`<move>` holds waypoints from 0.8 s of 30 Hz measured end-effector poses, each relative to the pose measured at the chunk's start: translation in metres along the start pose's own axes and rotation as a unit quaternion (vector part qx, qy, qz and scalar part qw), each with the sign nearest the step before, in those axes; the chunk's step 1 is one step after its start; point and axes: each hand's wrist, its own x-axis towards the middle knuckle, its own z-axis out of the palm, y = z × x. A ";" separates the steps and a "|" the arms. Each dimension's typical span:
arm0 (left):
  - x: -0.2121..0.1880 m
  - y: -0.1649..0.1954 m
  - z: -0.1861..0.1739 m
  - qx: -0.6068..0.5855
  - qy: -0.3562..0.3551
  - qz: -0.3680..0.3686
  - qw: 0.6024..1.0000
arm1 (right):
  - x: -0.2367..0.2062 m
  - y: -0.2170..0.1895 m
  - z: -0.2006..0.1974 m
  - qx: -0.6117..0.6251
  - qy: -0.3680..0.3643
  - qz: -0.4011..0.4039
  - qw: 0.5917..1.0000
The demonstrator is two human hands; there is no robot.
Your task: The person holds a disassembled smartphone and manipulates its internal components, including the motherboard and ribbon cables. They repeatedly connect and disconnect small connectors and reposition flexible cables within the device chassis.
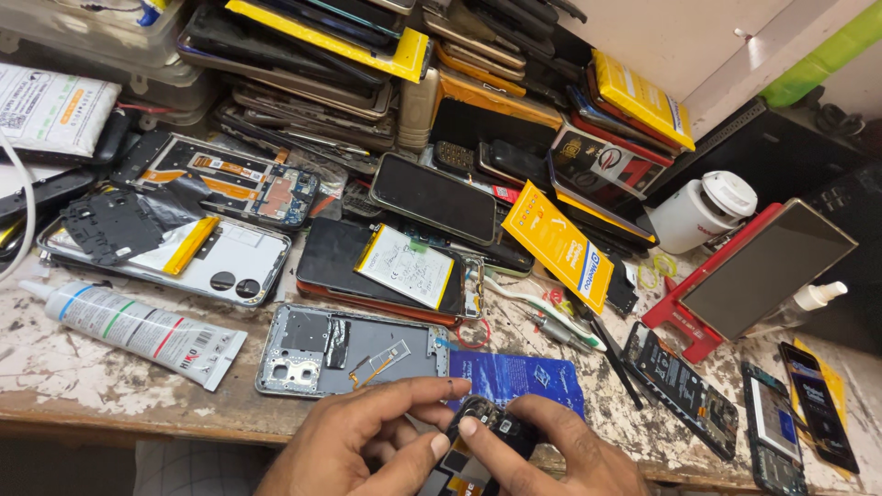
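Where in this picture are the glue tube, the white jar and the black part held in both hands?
glue tube [138, 329], head view, middle of its body.
white jar [703, 213], head view, its side wall below the lid.
black part [487, 432], head view, its top between the fingertips.
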 end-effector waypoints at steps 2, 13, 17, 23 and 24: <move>0.001 -0.002 0.000 -0.065 -0.041 0.041 0.996 | 0.002 -0.002 -0.001 0.014 -0.009 0.013 1.000; 0.000 -0.002 -0.017 -0.179 -0.119 -0.035 0.976 | 0.006 0.002 0.001 0.018 0.029 0.002 0.999; 0.003 -0.007 -0.012 -0.168 -0.093 -0.030 0.981 | 0.005 0.008 0.001 0.055 0.014 -0.010 0.998; 0.008 -0.018 -0.001 -0.184 -0.054 -0.003 0.981 | 0.005 0.008 0.002 0.065 0.022 -0.027 0.997; 0.008 -0.019 0.001 -0.191 -0.048 0.002 0.980 | 0.005 0.007 0.002 0.062 0.023 -0.026 0.997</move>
